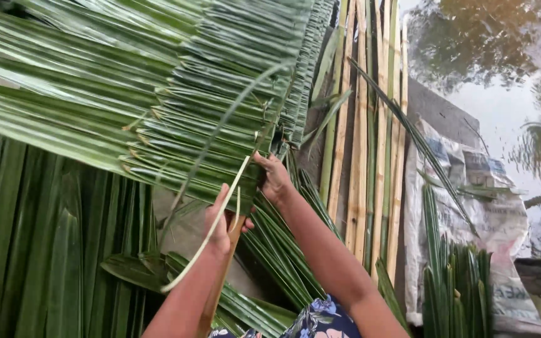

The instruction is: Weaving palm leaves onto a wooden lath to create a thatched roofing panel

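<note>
A panel of folded green palm leaves hangs over a wooden stick in front of me. My left hand grips the stick's upper end at the panel's lower edge, with a pale leaf-rib strip running across it. My right hand pinches the panel's lower right corner, fingers closed on the leaf folds. A thin green strip arcs up over the panel.
Loose palm leaves lie at the left and below. Split bamboo poles lie at the right, beside printed sacks and a leaf bundle. Water reflecting trees is at the far right.
</note>
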